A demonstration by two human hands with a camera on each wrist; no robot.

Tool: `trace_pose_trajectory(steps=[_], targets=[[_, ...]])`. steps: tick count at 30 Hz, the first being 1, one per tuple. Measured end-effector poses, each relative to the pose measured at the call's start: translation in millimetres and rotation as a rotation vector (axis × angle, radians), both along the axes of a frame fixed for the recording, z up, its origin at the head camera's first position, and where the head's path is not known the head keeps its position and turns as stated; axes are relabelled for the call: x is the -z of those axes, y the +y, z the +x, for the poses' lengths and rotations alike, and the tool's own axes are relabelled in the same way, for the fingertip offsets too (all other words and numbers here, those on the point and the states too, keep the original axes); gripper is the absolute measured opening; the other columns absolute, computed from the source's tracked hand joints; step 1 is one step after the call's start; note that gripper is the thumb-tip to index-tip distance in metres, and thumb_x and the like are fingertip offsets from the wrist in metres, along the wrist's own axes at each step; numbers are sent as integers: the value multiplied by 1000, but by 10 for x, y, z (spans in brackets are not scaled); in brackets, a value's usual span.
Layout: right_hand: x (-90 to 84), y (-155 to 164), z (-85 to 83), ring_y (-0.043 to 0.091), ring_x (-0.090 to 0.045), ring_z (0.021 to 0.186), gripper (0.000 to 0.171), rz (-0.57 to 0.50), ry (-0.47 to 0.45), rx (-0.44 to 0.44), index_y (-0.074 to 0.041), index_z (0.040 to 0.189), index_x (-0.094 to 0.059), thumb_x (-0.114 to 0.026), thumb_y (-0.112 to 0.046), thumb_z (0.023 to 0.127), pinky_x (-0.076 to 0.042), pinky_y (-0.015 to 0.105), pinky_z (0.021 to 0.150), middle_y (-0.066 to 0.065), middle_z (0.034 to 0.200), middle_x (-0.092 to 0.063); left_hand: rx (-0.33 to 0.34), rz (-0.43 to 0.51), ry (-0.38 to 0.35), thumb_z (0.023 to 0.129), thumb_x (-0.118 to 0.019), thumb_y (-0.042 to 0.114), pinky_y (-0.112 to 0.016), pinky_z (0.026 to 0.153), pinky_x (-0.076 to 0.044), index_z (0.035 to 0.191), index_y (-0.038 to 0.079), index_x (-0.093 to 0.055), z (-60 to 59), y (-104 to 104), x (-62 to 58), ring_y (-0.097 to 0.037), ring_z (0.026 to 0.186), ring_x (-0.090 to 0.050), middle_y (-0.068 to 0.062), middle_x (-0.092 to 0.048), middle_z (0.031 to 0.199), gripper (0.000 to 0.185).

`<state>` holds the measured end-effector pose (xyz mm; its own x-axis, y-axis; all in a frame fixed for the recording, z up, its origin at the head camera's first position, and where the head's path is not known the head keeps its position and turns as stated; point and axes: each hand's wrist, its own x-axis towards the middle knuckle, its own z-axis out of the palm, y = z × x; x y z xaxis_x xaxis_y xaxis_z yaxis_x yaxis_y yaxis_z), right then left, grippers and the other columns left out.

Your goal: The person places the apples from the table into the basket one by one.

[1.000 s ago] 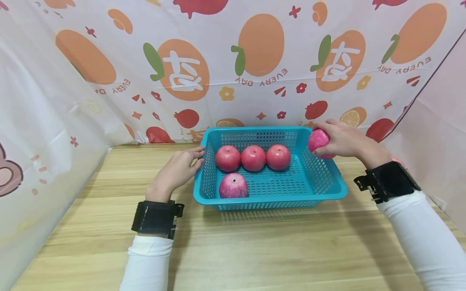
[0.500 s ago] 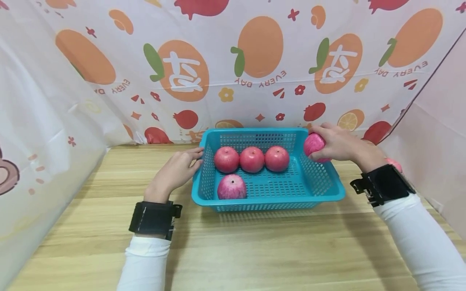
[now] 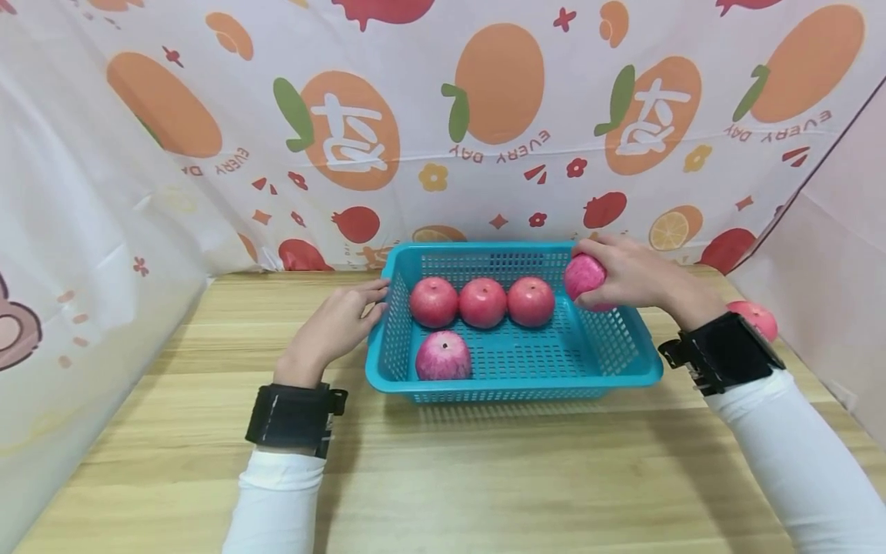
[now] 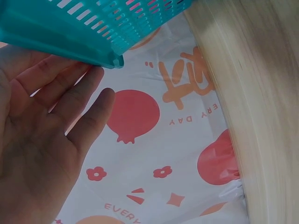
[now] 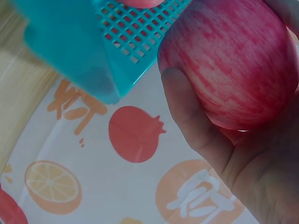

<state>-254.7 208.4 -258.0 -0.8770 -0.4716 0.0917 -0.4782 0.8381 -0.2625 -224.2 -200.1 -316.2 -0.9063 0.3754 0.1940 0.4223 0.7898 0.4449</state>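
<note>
Your right hand (image 3: 633,275) grips an apple (image 3: 584,277), fingers (image 5: 196,121) curled round it, and holds it over the basket (image 3: 626,362), just inside the far right corner and above the rim. That is the relation that counts: the apple sits on the basket side of your palm, toward the middle of the basket, so the open mesh floor lies below it and slightly nearer to you. Three apples stand in a row along the basket's far wall, the nearest of them (image 3: 531,301) just beside the held apple, with a small gap between. A fourth apple (image 3: 443,355) lies at the basket's near left corner. The floor from the row's right end to the basket's right wall and its near right part is bare, and I judge that the roomiest spot. The apple is round, so it has no long axis to mind. Your left hand (image 3: 337,327) rests flat against the basket's left wall, fingers (image 4: 70,100) straight, touching the rim and holding nothing. One more apple (image 3: 757,317) lies on the surface right of the basket, partly hidden behind your right wrist. The basket sits near the far edge of the surface, with the curtain close behind it.
</note>
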Motion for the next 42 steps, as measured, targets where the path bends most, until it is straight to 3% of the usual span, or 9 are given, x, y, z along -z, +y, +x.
trace_pose_trajectory(steps=[4,8,11,15,20,26,31,38,42], targets=[[-17,-55,-17,40,-54,110,63,12,15,-21,-10,126,-60,-87,-29,72,-58,52,76,19,126,-56,2,-4,8,100,-63,6,-35,67,-56,135,-12,-57,3,-4,-2,-41,112,-63,-25,-51,146,40],[-30,-86,-29,38,-56,108,61,9,19,-37,-10,124,-60,-87,-27,71,-59,51,75,17,123,-57,5,4,3,99,-63,5,-27,53,-44,135,-12,-57,-8,-3,-10,-33,90,-65,-26,-51,146,41],[-45,-114,-29,37,-57,107,61,6,16,-44,-9,123,-60,-87,-27,71,-59,51,75,17,122,-57,6,3,2,99,-63,5,-24,52,-41,135,-12,-57,-18,0,-16,-30,86,-63,-26,-51,146,41],[-73,-157,-30,37,-57,107,62,4,8,-54,-10,125,-60,-88,-26,71,-59,50,75,16,121,-57,8,-2,2,100,-63,6,-25,54,-44,136,-12,-56,-24,2,-26,-34,96,-64,-26,-50,146,41],[-112,-208,-29,36,-56,107,60,14,-17,-59,-11,125,-60,-86,-26,73,-58,50,75,14,121,-56,10,1,-9,100,-62,6,-27,54,-44,136,-12,-56,-34,1,-49,-31,86,-63,-26,-49,147,41],[-154,-284,-35,37,-54,111,63,33,-28,-73,-10,127,-59,-87,-26,73,-58,52,78,15,126,-54,4,-2,-6,100,-62,7,-34,68,-55,137,-12,-55,-32,-11,-68,-43,119,-60,-25,-50,147,42],[-170,-323,-29,37,-54,113,66,38,-42,-71,-10,129,-58,-88,-25,72,-59,51,78,16,128,-53,5,3,-17,101,-62,7,-28,57,-47,138,-11,-55,-30,-10,-69,-41,112,-63,-25,-49,148,42],[-150,-373,-31,37,-53,115,70,35,-85,-78,-12,131,-57,-89,-26,70,-59,50,77,14,128,-53,5,-7,-21,101,-62,7,-41,81,-58,137,-11,-56,-29,-1,-63,-46,128,-54,-25,-50,148,41],[-113,-412,-27,35,-54,115,72,26,-100,-92,-12,133,-56,-89,-26,71,-60,49,77,14,126,-54,7,-3,-34,101,-62,7,-34,69,-55,137,-12,-55,-22,6,-53,-44,124,-57,-25,-49,148,41]])
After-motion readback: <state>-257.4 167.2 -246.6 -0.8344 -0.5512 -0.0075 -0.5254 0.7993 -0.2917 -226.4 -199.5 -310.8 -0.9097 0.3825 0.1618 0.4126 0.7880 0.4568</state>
